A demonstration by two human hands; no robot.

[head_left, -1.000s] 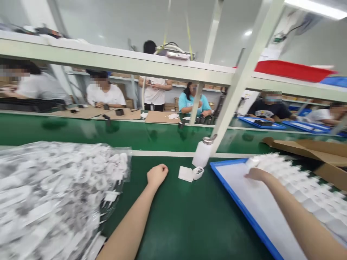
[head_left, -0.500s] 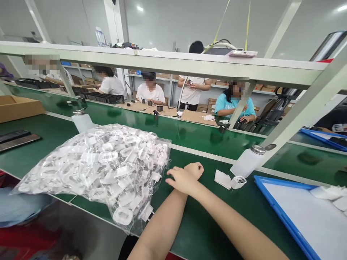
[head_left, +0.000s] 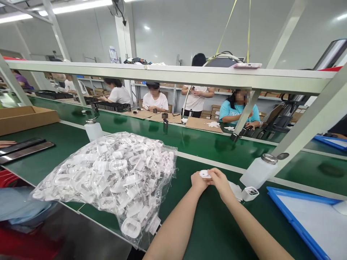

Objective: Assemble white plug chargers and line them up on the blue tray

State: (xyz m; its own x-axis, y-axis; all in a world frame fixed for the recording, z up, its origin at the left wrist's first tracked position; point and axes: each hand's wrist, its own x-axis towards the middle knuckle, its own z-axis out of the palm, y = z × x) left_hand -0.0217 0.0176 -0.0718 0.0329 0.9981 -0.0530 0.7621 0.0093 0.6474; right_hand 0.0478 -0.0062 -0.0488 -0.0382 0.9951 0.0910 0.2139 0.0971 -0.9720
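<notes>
From the head cam we're looking down at a green workbench, with our two hands close together in the middle of the shot. The left hand and right hand are both curled closed, and between them, up at the fingertips, we're pinching a small white round piece. We can't really tell which fingers carry most of it.

Near the hands at nine o'clock, a big clear plastic bag stuffed with white ring-shaped parts lies on the bench. Just past the right hand at three o'clock, a white wipe touches a small white cup, and a squeeze bottle with a metal top stands at two o'clock. A blue-rimmed tray sits at four o'clock.

Farther off at ten o'clock we've got a second squeeze bottle, a cardboard box and dark flat trays. Across the line around twelve o'clock, a co-worker in a white shirt sits at the bench, a co-worker in a blue shirt sits to their right, and another co-worker stands between them.
</notes>
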